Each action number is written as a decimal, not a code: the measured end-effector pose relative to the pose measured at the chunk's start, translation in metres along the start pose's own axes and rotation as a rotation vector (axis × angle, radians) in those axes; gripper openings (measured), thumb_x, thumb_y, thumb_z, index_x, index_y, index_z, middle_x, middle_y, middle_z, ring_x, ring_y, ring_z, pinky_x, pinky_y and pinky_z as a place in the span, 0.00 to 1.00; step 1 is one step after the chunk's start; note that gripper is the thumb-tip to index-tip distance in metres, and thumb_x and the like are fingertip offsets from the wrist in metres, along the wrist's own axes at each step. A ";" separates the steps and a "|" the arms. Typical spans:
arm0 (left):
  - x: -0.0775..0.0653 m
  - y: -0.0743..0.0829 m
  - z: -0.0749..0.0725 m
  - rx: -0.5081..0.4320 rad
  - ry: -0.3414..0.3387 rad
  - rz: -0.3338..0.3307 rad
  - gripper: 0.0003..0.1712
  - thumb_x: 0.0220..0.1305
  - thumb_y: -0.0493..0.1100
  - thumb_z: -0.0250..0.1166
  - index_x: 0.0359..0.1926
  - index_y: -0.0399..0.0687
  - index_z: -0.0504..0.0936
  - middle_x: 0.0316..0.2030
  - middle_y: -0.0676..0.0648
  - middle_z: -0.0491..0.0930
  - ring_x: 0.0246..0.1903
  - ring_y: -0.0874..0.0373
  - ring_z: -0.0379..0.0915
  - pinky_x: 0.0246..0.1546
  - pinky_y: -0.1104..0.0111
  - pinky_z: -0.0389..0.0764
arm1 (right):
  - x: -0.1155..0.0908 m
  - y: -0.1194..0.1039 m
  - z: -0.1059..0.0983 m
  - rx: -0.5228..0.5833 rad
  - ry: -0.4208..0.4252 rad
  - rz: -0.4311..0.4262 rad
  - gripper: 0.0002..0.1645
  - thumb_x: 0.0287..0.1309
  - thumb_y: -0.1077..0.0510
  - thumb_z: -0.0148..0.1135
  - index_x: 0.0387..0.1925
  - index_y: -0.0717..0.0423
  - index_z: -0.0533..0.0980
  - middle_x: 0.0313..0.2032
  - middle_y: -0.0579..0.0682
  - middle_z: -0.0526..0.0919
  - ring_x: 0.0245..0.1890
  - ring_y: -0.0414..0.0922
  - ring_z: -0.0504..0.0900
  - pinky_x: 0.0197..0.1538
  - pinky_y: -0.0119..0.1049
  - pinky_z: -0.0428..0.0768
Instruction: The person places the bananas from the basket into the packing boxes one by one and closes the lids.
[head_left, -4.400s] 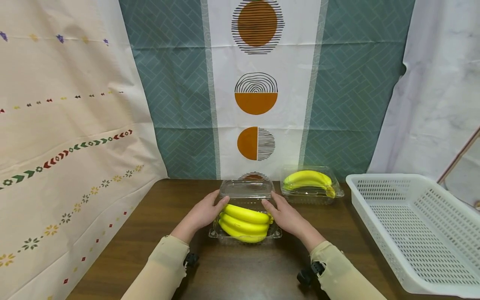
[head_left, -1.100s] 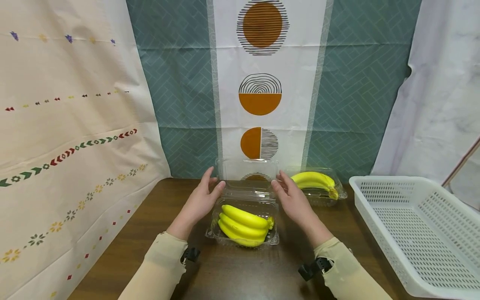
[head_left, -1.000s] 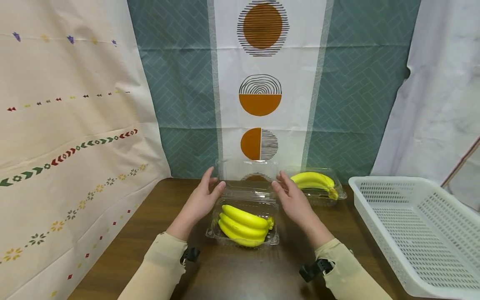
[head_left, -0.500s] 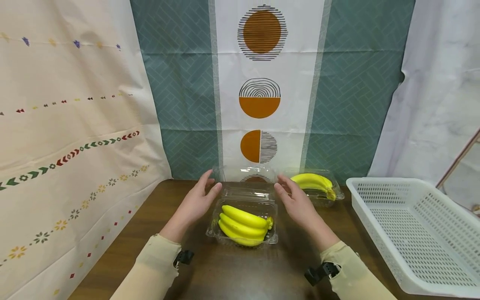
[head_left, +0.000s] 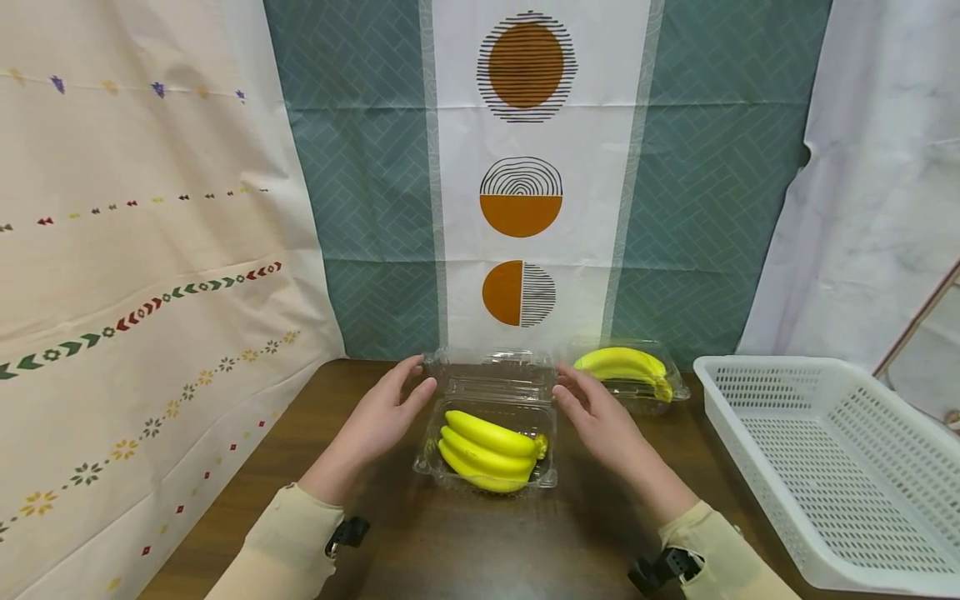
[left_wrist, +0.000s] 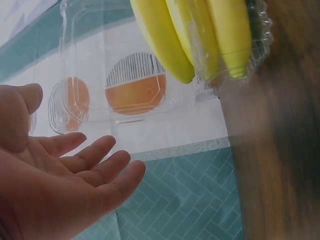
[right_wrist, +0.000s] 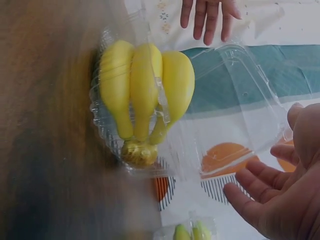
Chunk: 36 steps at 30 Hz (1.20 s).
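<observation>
A bunch of bananas (head_left: pixel 487 450) lies in a clear plastic clamshell container (head_left: pixel 425 465) on the table, stem to the right. Behind it, the container's hinged lid (head_left: pixel 498 367) stands up and leans back. My left hand (head_left: pixel 378 417) is beside the lid's left edge, fingers spread and relaxed; in the left wrist view this hand (left_wrist: pixel 65 185) holds nothing. On the other side, my right hand (head_left: pixel 603 421) is at the lid's right edge with loosely bent fingers. The right wrist view shows its palm (right_wrist: pixel 280 195) bare; whether fingertips touch the lid I cannot tell.
A second clear container (head_left: pixel 678 390) with bananas (head_left: pixel 622 363) stands at the back right, close to my right hand. Further right is a white perforated plastic basket (head_left: pixel 765 492). Patterned cloths (head_left: pixel 375 167) hang behind and to the left of the brown table (head_left: pixel 480 542).
Over the last second the lid has tilted further back and down. Both hands have lowered with it and moved slightly apart. Earlier, the hands were lower, alongside the bananas.
</observation>
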<state>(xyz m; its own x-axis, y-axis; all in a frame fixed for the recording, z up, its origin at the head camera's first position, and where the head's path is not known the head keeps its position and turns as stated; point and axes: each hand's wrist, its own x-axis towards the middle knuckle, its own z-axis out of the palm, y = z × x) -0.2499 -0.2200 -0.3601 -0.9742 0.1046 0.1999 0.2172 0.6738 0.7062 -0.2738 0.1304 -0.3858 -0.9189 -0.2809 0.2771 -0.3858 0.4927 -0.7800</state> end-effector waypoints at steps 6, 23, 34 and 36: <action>-0.016 -0.002 0.000 0.039 -0.013 0.006 0.44 0.85 0.64 0.58 0.87 0.45 0.60 0.80 0.37 0.68 0.79 0.35 0.63 0.76 0.35 0.65 | -0.013 0.001 -0.002 -0.041 -0.013 -0.009 0.36 0.87 0.40 0.54 0.84 0.51 0.66 0.73 0.59 0.78 0.73 0.60 0.76 0.75 0.63 0.73; -0.052 -0.014 0.010 0.058 -0.031 0.023 0.46 0.82 0.68 0.61 0.85 0.46 0.64 0.78 0.40 0.71 0.79 0.39 0.65 0.77 0.38 0.66 | -0.041 0.004 0.002 -0.072 -0.036 0.034 0.32 0.85 0.40 0.58 0.80 0.46 0.72 0.64 0.47 0.85 0.64 0.51 0.84 0.69 0.60 0.80; -0.065 -0.024 0.022 0.086 -0.057 0.034 0.42 0.82 0.63 0.64 0.84 0.47 0.67 0.75 0.41 0.75 0.77 0.41 0.69 0.75 0.39 0.69 | -0.052 0.007 0.008 -0.078 -0.057 0.039 0.28 0.85 0.42 0.59 0.76 0.46 0.76 0.64 0.44 0.85 0.65 0.48 0.83 0.69 0.58 0.79; -0.068 -0.026 0.024 0.082 -0.067 0.029 0.42 0.81 0.64 0.64 0.83 0.48 0.69 0.75 0.41 0.75 0.77 0.41 0.69 0.75 0.39 0.69 | -0.054 0.008 0.010 -0.085 -0.062 0.035 0.27 0.85 0.42 0.60 0.75 0.46 0.78 0.65 0.44 0.84 0.65 0.48 0.83 0.69 0.58 0.79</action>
<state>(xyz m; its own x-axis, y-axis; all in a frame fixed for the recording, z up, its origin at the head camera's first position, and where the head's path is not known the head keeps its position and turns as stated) -0.1913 -0.2269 -0.4088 -0.9700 0.1718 0.1721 0.2428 0.7271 0.6422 -0.2264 0.1415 -0.4129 -0.9262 -0.3114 0.2126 -0.3612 0.5707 -0.7375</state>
